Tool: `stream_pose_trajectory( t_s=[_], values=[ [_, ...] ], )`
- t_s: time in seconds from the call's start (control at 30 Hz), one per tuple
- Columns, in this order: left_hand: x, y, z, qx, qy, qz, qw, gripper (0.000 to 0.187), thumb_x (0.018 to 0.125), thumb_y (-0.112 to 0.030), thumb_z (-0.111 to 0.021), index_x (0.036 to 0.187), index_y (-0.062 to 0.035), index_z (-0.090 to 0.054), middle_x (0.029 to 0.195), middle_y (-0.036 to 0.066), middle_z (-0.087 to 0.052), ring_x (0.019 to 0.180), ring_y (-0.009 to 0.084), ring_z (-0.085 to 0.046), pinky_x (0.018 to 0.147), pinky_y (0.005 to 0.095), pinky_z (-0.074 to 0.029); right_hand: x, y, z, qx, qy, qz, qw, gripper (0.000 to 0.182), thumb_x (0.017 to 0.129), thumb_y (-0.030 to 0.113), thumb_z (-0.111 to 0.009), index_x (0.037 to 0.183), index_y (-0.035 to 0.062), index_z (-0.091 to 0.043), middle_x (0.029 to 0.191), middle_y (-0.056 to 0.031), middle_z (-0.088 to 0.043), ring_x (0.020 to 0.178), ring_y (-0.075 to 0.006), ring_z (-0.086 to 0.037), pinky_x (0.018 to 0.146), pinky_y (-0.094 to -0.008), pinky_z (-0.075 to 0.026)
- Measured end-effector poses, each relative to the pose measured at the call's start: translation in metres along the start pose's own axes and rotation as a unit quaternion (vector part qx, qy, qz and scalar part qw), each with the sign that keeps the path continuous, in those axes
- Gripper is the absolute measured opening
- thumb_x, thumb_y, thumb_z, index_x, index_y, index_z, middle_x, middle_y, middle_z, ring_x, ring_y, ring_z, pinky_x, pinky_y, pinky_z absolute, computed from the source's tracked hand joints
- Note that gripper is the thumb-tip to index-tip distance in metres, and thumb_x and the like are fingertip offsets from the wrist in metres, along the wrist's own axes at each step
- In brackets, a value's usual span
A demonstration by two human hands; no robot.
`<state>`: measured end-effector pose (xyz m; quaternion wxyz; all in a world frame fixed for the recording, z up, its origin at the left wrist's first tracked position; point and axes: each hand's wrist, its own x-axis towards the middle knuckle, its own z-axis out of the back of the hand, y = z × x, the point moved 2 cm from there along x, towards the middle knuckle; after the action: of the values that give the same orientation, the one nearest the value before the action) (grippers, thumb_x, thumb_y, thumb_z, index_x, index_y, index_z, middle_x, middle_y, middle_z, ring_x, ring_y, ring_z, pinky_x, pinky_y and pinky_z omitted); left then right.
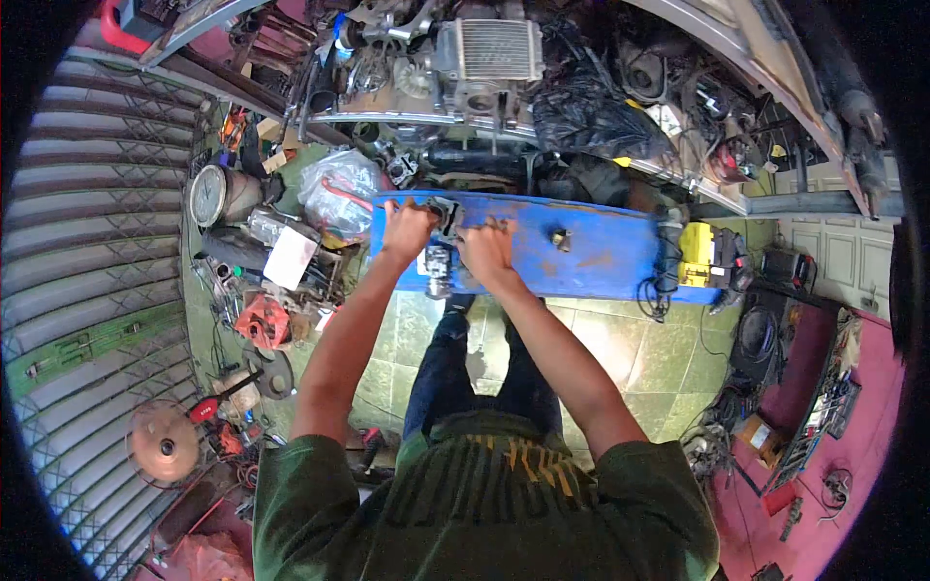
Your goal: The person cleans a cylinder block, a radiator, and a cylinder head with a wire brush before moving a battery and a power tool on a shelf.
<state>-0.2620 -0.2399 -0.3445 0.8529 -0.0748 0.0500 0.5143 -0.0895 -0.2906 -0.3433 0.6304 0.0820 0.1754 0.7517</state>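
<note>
A dark metal part stands near the left end of the blue bench. My left hand is closed at its left side, fingers curled against it. On the other side, my right hand is closed with bent fingers touching the part's edge. Just below the part, near the bench's front edge, is a silvery metal piece. A small brass-coloured piece lies farther right on the bench. The undersides of both hands' grips are hidden.
A yellow case and black cables are at the bench's right end. Behind stands a shelf with a finned radiator and a black plastic bag. Left are a clear plastic bag and a round gauge.
</note>
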Motion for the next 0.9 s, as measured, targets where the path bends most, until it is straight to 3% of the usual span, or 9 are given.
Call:
stream_pose_trajectory(
  t_s=[0.13, 0.27, 0.3, 0.37, 0.53, 0.6, 0.63, 0.77, 0.9],
  values=[
    [0.007, 0.037, -0.041, 0.010, 0.005, -0.087, 0.996, 0.018, 0.087, -0.014, -0.064, 0.088, -0.0230, -0.080, 0.093, -0.002, -0.074, 0.109, 0.0235, -0.062, 0.099, 0.0537, -0.038, 0.022, 0.027, -0.048, -0.015, 0.013, -0.056, 0.998, 0.017, 0.081, 0.033, -0.078, 0.096, 0.0259, -0.082, 0.083, -0.0070, -0.076, 0.099, -0.0257, -0.068, 0.095, -0.0538, -0.036],
    [0.018, 0.059, -0.073, 0.029, 0.013, -0.171, 0.985, 0.020, 0.086, -0.015, -0.062, 0.087, -0.0246, -0.080, 0.097, -0.005, -0.073, 0.113, 0.0203, -0.059, 0.101, 0.0509, -0.038, 0.044, 0.034, -0.101, -0.011, 0.046, -0.136, 0.990, 0.014, 0.085, 0.027, -0.073, 0.094, 0.0228, -0.082, 0.097, -0.0063, -0.078, 0.107, -0.0264, -0.068, 0.102, -0.0576, -0.033],
    [0.021, 0.064, -0.082, -0.016, -0.025, -0.218, 0.975, 0.018, 0.085, -0.017, -0.062, 0.080, -0.0227, -0.078, 0.097, -0.006, -0.072, 0.115, 0.0191, -0.057, 0.102, 0.0485, -0.038, 0.047, 0.036, -0.107, -0.010, 0.051, -0.139, 0.989, 0.014, 0.085, 0.027, -0.073, 0.094, 0.0228, -0.082, 0.097, -0.0063, -0.078, 0.107, -0.0264, -0.068, 0.102, -0.0576, -0.033],
    [0.030, 0.076, -0.102, 0.011, -0.011, -0.253, 0.967, 0.017, 0.085, -0.017, -0.062, 0.078, -0.0215, -0.077, 0.095, -0.006, -0.071, 0.114, 0.0193, -0.057, 0.102, 0.0475, -0.038, 0.049, 0.037, -0.116, -0.047, 0.020, -0.133, 0.990, 0.016, 0.088, 0.027, -0.068, 0.095, 0.0215, -0.082, 0.107, -0.0074, -0.077, 0.117, -0.0279, -0.063, 0.105, -0.0587, -0.031],
    [0.039, 0.077, -0.096, 0.036, -0.032, -0.334, 0.941, 0.015, 0.081, -0.018, -0.063, 0.071, -0.0189, -0.074, 0.090, -0.006, -0.068, 0.113, 0.0194, -0.056, 0.101, 0.0438, -0.039, 0.050, 0.026, -0.136, -0.045, 0.024, -0.104, 0.993, 0.020, 0.088, 0.025, -0.064, 0.096, 0.0206, -0.082, 0.108, -0.0061, -0.076, 0.120, -0.0286, -0.060, 0.101, -0.0565, -0.034],
    [0.037, 0.079, -0.099, 0.008, -0.006, -0.332, 0.943, 0.013, 0.081, -0.018, -0.063, 0.073, -0.0188, -0.073, 0.092, -0.006, -0.068, 0.114, 0.0194, -0.055, 0.101, 0.0429, -0.039, 0.050, 0.023, -0.138, -0.068, -0.005, -0.038, 0.997, 0.020, 0.087, 0.023, -0.064, 0.095, 0.0203, -0.082, 0.104, -0.0045, -0.075, 0.116, -0.0272, -0.060, 0.101, -0.0552, -0.034],
    [0.034, 0.079, -0.102, 0.012, -0.006, -0.321, 0.947, 0.013, 0.082, -0.019, -0.063, 0.079, -0.0194, -0.075, 0.095, -0.006, -0.068, 0.116, 0.0205, -0.054, 0.102, 0.0445, -0.038, 0.052, 0.022, -0.140, -0.068, -0.022, -0.025, 0.997, 0.015, 0.084, 0.020, -0.065, 0.082, 0.0193, -0.079, 0.101, -0.0031, -0.075, 0.118, -0.0253, -0.057, 0.100, -0.0561, -0.035],
    [0.029, 0.076, -0.103, 0.012, -0.043, -0.300, 0.953, 0.016, 0.083, -0.018, -0.064, 0.090, -0.0204, -0.078, 0.100, -0.006, -0.067, 0.118, 0.0222, -0.053, 0.101, 0.0461, -0.038, 0.057, 0.012, -0.133, -0.086, 0.005, 0.009, 0.996, 0.014, 0.083, 0.020, -0.065, 0.084, 0.0175, -0.079, 0.102, -0.0032, -0.074, 0.118, -0.0255, -0.057, 0.100, -0.0563, -0.034],
    [0.036, 0.050, -0.106, -0.002, -0.065, -0.294, 0.953, 0.015, 0.080, -0.016, -0.067, 0.090, -0.0195, -0.077, 0.100, -0.005, -0.067, 0.117, 0.0224, -0.053, 0.099, 0.0459, -0.038, 0.057, -0.019, -0.122, -0.113, -0.011, 0.046, 0.992, 0.014, 0.083, 0.019, -0.064, 0.087, 0.0168, -0.078, 0.103, -0.0023, -0.074, 0.119, -0.0249, -0.056, 0.099, -0.0566, -0.035]
  ],
)
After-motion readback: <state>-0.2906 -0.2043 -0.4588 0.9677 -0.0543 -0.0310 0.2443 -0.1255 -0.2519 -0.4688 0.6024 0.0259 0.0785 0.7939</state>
